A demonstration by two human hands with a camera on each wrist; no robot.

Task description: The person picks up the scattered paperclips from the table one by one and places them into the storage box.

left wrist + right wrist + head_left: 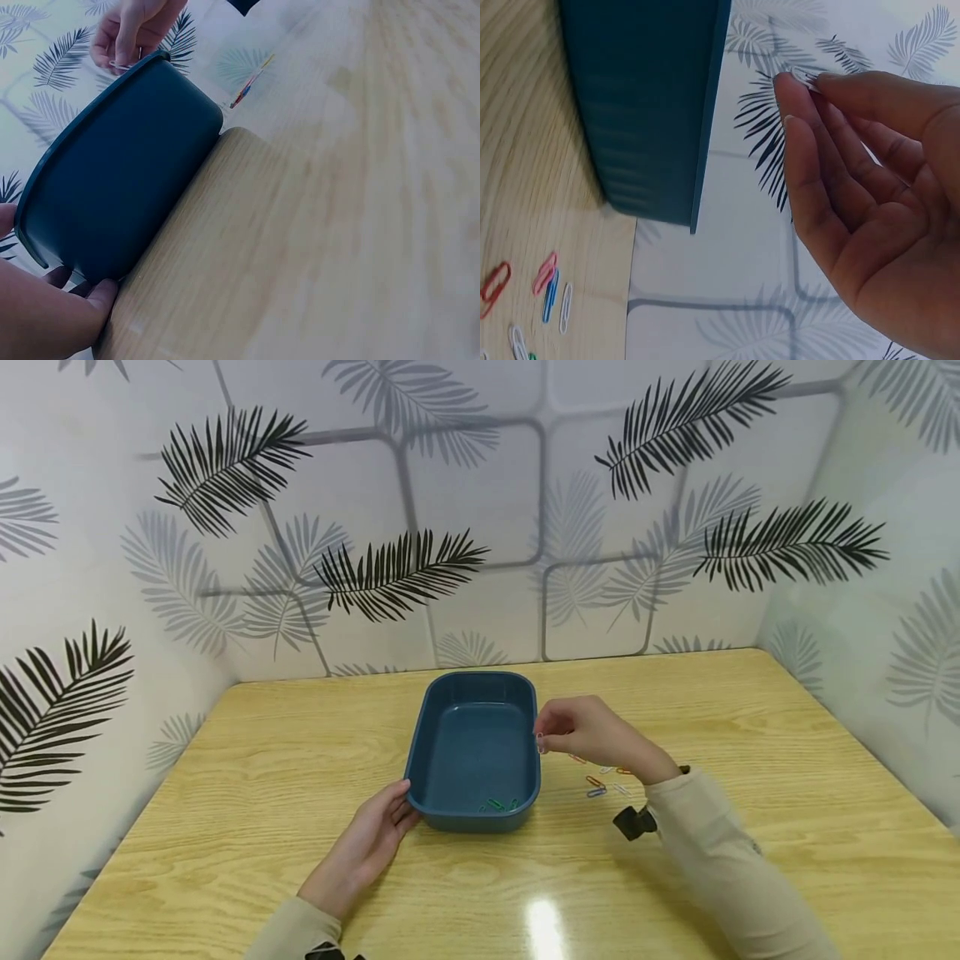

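A dark teal plastic tub [474,822] stands on the wooden table, with several green paper clips [495,804] inside at its near end. My left hand [372,833] holds the tub's near left corner, thumb at the rim and fingers against the lower outside wall. Over by the right rim, my right hand [592,732] pinches a pale paper clip [804,78] between thumb and index fingertip. Loose paper clips lie on the table beneath and beside that hand, among them a blue one [597,792], a white one [622,789] and a red one [495,288].
The light wooden table [300,735] runs back to a wall [480,493] with a leaf pattern. A black wrist mount [634,822] sits on the right sleeve. Light glares off the table's near part.
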